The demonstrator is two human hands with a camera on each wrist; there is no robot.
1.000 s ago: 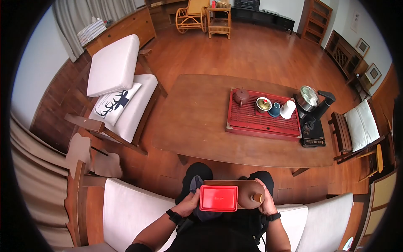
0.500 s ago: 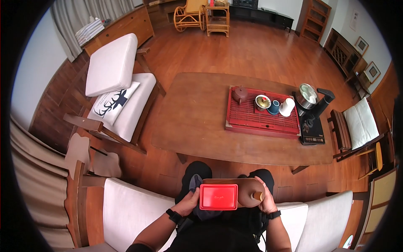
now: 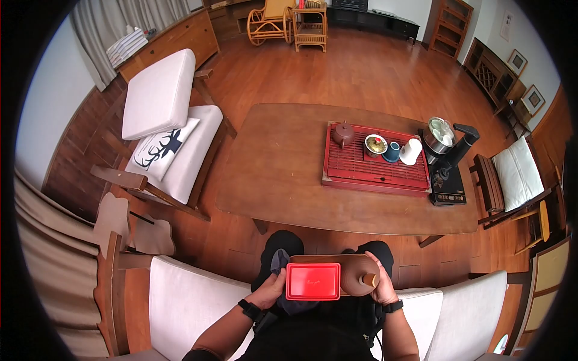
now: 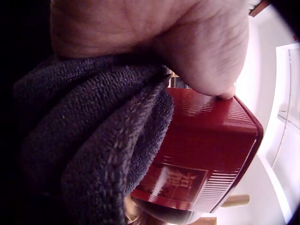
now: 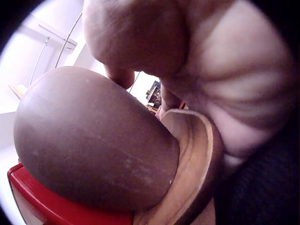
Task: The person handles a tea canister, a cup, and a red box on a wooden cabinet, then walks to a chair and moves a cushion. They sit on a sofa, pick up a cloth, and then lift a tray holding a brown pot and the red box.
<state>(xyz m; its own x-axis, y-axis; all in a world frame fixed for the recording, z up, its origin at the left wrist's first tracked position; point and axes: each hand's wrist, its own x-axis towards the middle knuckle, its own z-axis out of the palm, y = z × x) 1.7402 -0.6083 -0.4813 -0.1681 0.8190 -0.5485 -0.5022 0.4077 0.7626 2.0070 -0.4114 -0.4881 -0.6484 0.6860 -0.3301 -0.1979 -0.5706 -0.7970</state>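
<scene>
On my lap rests a wooden tray [image 3: 304, 258] bearing a red tin [image 3: 313, 281] and a rounded brown jar [image 3: 357, 269] with a cork stopper [image 3: 369, 280]. At the tray's left end, my left hand [image 3: 268, 292] holds a bunched dark grey cloth [image 4: 93, 126] together with the tray, its thumb against the tin. The cloth covers that end of the tray. My right hand [image 3: 383, 290] grips the other end; the right wrist view shows the palm at the tray's curved rim, with fingers close beside the jar.
Ahead is a wooden table [image 3: 271, 162]. A red slatted tea tray [image 3: 376, 174] on it carries a teapot [image 3: 343, 133], a lidded bowl [image 3: 376, 144], a blue cup [image 3: 392, 151] and a white cup [image 3: 410, 151]. A black electric stove [image 3: 448, 186] stands at its right.
The room has shifted slightly upward in the head view. Both hands keep their hold, and the tray, tin and jar have stayed in place on the lap.
</scene>
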